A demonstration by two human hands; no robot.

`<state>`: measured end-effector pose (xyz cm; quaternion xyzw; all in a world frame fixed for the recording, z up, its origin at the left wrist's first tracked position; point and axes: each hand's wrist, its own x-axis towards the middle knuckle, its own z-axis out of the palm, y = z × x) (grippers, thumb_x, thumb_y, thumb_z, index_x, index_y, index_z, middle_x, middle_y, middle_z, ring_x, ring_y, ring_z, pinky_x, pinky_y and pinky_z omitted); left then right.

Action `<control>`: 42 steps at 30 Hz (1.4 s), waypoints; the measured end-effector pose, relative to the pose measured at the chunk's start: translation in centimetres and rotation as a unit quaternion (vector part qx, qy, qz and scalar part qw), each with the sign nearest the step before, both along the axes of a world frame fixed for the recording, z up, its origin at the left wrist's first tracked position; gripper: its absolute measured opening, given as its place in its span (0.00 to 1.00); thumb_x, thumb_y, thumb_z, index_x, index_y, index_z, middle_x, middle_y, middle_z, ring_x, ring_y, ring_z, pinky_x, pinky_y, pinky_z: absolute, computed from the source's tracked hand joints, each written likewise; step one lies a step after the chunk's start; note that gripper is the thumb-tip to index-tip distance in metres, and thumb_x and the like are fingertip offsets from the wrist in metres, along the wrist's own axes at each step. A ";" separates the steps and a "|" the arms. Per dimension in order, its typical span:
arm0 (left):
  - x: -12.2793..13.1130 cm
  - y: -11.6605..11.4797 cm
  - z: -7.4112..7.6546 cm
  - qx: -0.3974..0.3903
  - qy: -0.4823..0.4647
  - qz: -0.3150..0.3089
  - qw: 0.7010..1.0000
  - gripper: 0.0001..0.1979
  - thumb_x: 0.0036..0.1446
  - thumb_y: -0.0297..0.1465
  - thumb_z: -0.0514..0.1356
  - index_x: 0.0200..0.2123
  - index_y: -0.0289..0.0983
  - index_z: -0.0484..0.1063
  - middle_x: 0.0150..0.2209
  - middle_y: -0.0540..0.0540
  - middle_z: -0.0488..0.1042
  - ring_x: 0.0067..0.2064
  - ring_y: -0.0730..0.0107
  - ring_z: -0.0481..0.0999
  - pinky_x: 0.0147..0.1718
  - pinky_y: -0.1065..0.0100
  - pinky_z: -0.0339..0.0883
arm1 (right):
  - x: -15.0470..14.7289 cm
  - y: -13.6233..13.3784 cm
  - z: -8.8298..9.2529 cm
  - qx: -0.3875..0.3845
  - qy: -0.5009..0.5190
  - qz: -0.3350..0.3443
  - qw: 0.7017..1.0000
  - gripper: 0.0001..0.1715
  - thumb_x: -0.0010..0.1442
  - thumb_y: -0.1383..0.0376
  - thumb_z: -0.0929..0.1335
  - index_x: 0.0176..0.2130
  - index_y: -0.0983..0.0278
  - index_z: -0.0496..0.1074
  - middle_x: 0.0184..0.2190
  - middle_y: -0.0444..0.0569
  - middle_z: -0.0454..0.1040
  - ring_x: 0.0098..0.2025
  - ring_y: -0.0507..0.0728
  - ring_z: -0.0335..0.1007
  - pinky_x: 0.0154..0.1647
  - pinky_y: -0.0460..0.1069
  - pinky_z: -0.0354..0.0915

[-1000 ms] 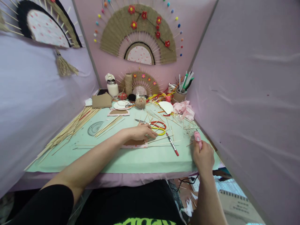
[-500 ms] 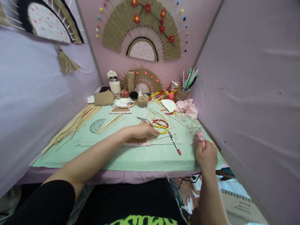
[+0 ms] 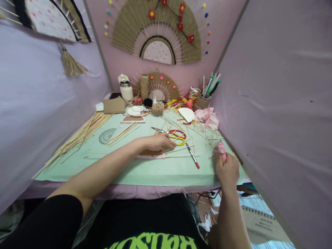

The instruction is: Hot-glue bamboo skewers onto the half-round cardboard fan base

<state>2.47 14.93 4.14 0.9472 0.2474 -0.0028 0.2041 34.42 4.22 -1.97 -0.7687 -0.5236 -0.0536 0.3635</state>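
My left hand [image 3: 157,141] lies flat, fingers stretched, on a brown card piece with a pink patterned edge [image 3: 150,154] on the green mat [image 3: 145,171]. Its fingertips reach the red and yellow scissors [image 3: 176,135]. My right hand [image 3: 227,171] is closed round a small pink tool [image 3: 221,150], held upright near the mat's right edge. A red and white pen [image 3: 192,155] lies between the two hands, with thin wooden sticks [image 3: 178,150] scattered around it.
A long bundle of sticks [image 3: 77,138] lies along the left. At the back stand a twine ball [image 3: 157,109], a white bottle [image 3: 126,90], a pen cup [image 3: 202,101], a white half-disc [image 3: 186,114] and pink fabric [image 3: 207,119]. Cloth walls close in on both sides.
Both hands stay where they were; only the camera has tilted slightly, shifting the scene up in the picture.
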 end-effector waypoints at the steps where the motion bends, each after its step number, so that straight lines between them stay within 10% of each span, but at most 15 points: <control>1: 0.0 0.0 0.1 0.003 0.003 0.000 1.000 0.22 0.59 0.27 0.57 0.54 0.48 0.76 0.61 0.52 0.72 0.56 0.53 0.62 0.54 0.54 0.53 | 0.0 0.0 0.0 0.002 -0.001 -0.002 1.000 0.35 0.65 0.42 0.52 0.38 0.64 0.71 0.35 0.59 0.71 0.41 0.65 0.63 0.42 0.56 0.57; 16: -1.1 -1.8 2.9 0.017 -0.060 0.135 0.989 0.23 0.61 0.26 0.58 0.58 0.48 0.72 0.62 0.50 0.71 0.61 0.56 0.62 0.57 0.55 0.50 | 0.2 0.0 0.1 -0.009 -0.012 0.014 1.000 0.32 0.66 0.45 0.54 0.40 0.65 0.72 0.36 0.59 0.71 0.41 0.65 0.62 0.43 0.56 0.56; 23: -4.6 -6.6 1.0 0.090 -0.110 0.252 0.957 0.15 0.67 0.34 0.55 0.53 0.42 0.75 0.56 0.43 0.76 0.58 0.56 0.69 0.56 0.53 0.56 | 1.4 1.5 0.6 -0.061 -0.155 -0.012 0.986 0.29 0.66 0.51 0.59 0.45 0.73 0.73 0.37 0.65 0.71 0.41 0.68 0.63 0.44 0.58 0.57; 31: -4.5 -10.9 -2.0 0.167 -0.163 0.247 0.941 0.14 0.67 0.28 0.52 0.47 0.40 0.77 0.51 0.44 0.79 0.55 0.60 0.73 0.51 0.57 0.62 | 0.1 0.4 3.1 -0.094 -0.173 -0.017 0.980 0.29 0.64 0.51 0.65 0.53 0.70 0.73 0.48 0.68 0.71 0.46 0.71 0.66 0.43 0.60 0.60; 35: -4.0 -10.4 -2.3 0.194 -0.155 0.233 0.940 0.14 0.65 0.24 0.54 0.47 0.40 0.77 0.49 0.44 0.79 0.52 0.59 0.75 0.49 0.57 0.64 | -2.5 0.5 5.8 0.050 -0.129 0.188 0.972 0.19 0.67 0.57 0.63 0.51 0.63 0.74 0.47 0.59 0.74 0.48 0.65 0.68 0.50 0.59 0.62; 42: -3.8 -9.9 -2.3 0.211 -0.187 0.184 0.942 0.15 0.65 0.23 0.53 0.48 0.38 0.77 0.46 0.43 0.79 0.49 0.61 0.74 0.48 0.59 0.67 | -10.0 5.8 6.9 0.012 -0.125 0.564 0.816 0.11 0.68 0.67 0.64 0.40 0.61 0.77 0.40 0.52 0.78 0.44 0.59 0.71 0.47 0.54 0.64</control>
